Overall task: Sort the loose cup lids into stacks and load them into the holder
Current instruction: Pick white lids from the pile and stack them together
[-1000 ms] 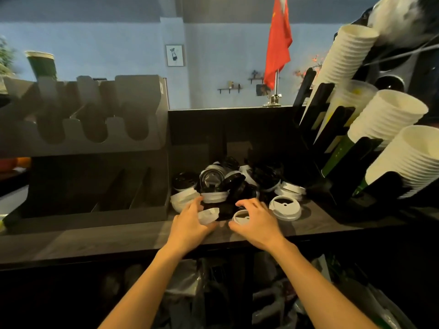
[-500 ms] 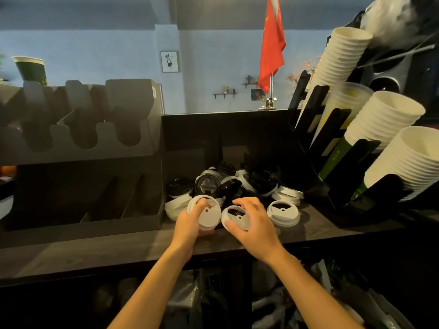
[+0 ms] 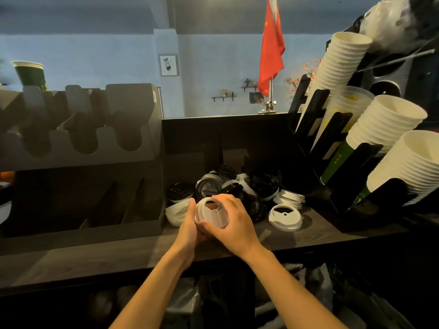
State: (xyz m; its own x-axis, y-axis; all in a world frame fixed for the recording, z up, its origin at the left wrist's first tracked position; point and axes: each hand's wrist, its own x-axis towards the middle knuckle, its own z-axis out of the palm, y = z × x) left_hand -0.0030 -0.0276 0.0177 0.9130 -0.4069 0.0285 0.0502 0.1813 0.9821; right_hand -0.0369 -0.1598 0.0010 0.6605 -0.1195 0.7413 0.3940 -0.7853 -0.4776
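Observation:
My left hand point(image 3: 190, 225) and my right hand point(image 3: 231, 222) are pressed together around white cup lids point(image 3: 211, 213), held tilted just above the dark counter point(image 3: 133, 255). The right fingers curl over the top lid's rim, the left fingers support the stack from the left side. Behind them lies a pile of black and white lids point(image 3: 240, 186). One white lid point(image 3: 285, 217) lies flat to the right, and a short white stack point(image 3: 175, 213) sits to the left. The grey lid holder point(image 3: 78, 148) with slotted bays stands at the left.
A black rack point(image 3: 332, 148) at the right carries slanted stacks of white paper cups point(image 3: 389, 129). A dark back wall point(image 3: 225, 138) closes the counter behind the pile. A red flag on a metal stand point(image 3: 270, 58) sits on top of that wall. Bags lie below the counter.
Each hand lifted a white lid off the counter, then both hands came together in front of the pile, joining the two lids into one held stack.

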